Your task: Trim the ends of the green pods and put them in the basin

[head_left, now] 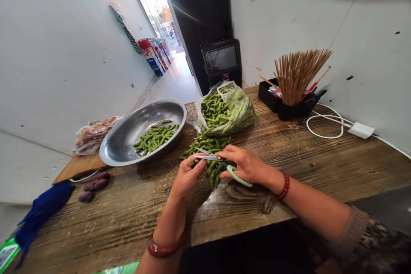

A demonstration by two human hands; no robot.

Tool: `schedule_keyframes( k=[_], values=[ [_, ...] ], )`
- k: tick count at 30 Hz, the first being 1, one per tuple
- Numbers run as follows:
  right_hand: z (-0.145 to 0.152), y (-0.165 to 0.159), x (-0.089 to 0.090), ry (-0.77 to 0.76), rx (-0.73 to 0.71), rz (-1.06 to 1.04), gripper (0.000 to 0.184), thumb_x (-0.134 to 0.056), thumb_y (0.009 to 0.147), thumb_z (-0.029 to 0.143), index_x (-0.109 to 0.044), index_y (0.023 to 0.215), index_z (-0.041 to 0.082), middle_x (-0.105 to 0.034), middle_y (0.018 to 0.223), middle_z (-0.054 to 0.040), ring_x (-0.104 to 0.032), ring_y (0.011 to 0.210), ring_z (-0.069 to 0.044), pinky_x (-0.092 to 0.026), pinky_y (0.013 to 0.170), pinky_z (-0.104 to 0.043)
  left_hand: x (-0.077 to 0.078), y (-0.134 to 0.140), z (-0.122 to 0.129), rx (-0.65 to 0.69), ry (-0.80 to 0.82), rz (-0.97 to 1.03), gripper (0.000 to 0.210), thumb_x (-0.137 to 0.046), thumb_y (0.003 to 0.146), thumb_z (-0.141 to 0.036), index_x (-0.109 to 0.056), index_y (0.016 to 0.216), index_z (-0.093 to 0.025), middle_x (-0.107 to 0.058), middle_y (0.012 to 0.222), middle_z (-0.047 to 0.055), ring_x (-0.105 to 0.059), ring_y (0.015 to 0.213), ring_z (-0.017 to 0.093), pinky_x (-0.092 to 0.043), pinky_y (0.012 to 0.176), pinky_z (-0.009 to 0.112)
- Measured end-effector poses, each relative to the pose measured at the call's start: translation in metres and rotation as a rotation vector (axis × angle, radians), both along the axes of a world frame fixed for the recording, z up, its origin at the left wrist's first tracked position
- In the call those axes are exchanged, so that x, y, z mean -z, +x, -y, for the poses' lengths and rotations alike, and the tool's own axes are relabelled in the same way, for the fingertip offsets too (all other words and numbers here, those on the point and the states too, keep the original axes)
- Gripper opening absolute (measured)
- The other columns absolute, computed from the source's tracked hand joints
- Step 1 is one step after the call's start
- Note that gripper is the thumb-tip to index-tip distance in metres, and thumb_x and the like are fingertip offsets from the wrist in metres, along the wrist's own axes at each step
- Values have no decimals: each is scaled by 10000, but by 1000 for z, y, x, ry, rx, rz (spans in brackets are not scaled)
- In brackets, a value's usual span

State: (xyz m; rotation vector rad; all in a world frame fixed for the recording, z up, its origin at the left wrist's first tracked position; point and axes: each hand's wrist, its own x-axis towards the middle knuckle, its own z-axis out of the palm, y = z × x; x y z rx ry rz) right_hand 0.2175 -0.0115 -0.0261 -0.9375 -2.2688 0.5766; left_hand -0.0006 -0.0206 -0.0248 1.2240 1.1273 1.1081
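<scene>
My right hand (245,163) is closed round the pale green handles of a pair of scissors (215,157), whose blades are parted and point left. Right at the blades, the fingers of my left hand (189,175) are pinched together; a green pod seems to be between them, mostly hidden by the fingers. Under and behind both hands lies a loose pile of edamame pods (213,174). Behind the pile stands an open clear plastic bag (242,115) full of pods. To the left, a wide steel basin (120,147) holds a layer of pods.
On the wooden table (276,205), a black holder (268,96) with thin wooden sticks (297,75) and a white cable (326,137) lie at right. At left are several purple tubers (96,185), a blue cloth (46,207) and a bagged item (93,137).
</scene>
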Motion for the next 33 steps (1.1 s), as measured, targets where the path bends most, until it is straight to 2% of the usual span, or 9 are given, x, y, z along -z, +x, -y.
schedule_keyframes(
  k=[7, 12, 16, 22, 28, 33],
  values=[
    [-1, 0, 2, 38, 1, 8, 499, -728, 792, 366, -569, 1234, 199, -596, 999, -59, -584, 862, -183, -469, 750, -279, 1, 0, 0, 22, -8, 34, 268, -730, 751, -379, -704, 893, -153, -380, 513, -60, -267, 468, 55, -183, 450, 209],
    [-1, 0, 2, 51, 14, 22, 453, -722, 801, 340, -584, 1207, 193, -602, 981, -54, -584, 842, -176, -464, 737, -266, 1, 0, 0, 16, -20, 60, 265, -738, 742, -372, -694, 874, -146, -412, 526, -56, -287, 467, 54, -213, 445, 202],
    [-2, 0, 2, 63, 28, 41, 447, -723, 801, 330, -588, 1204, 190, -605, 984, -56, -591, 850, -179, -464, 727, -261, -2, 2, 0, 12, -41, 81, 262, -734, 749, -363, -673, 876, -142, -403, 523, -63, -269, 447, 47, -185, 425, 195],
    [-2, 0, 5, 21, 35, 23, 418, -731, 797, 306, -605, 1183, 207, -616, 960, -48, -609, 856, -177, -466, 732, -250, -5, 3, -2, -38, -46, 199, 227, -750, 741, -300, -594, 847, -173, -373, 527, -88, -262, 421, 27, -182, 405, 161],
    [-9, -1, 12, 9, 58, -126, 358, -739, 789, 326, -649, 1094, 162, -623, 903, -55, -596, 802, -172, -460, 708, -260, -8, 1, -4, -71, -85, 325, 248, -779, 695, -253, -604, 844, -160, -403, 547, -78, -334, 453, 38, -252, 406, 145],
    [-14, 0, 17, -2, 74, -231, 376, -728, 799, 325, -645, 1116, 140, -628, 885, -57, -592, 783, -171, -461, 708, -270, -8, -1, -4, -87, -90, 290, 283, -797, 667, -236, -654, 893, -141, -464, 583, -58, -351, 462, 26, -272, 412, 139]
  ],
)
